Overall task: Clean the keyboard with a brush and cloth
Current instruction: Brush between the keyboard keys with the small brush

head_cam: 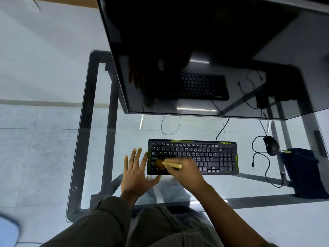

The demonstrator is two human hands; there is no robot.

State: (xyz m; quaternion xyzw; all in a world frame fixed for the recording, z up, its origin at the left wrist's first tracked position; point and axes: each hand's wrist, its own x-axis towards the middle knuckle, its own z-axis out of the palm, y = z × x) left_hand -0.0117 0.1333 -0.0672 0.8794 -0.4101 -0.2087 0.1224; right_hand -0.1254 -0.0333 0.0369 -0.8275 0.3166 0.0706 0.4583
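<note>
Bristles of a small brush (168,164) sit on the lower-left keys of a black wired keyboard (194,156), which lies flat near the front of a glass-topped desk (85,139). The right hand (187,169) has its fingers curled round the brush's pale wooden handle, which points to the right, the brown tuft blurred over the keys by the left end. The left hand (136,173) lies flat on the glass just beside the keyboard's left edge, fingers straight and spread wide, thumb at the front-left corner. White key legends are mostly too small to read, though Q, W and Caps Lock can be made out; a yellow-green mark at the keyboard's top right is too blurred to read. A dark blue cloth (300,172) with a small yellow-green tag is bunched at the desk's right end, well apart from the keyboard. Between them lies a black mouse (271,145) with a looping cable. Behind, a dark monitor (195,50) mirrors the keyboard.
</note>
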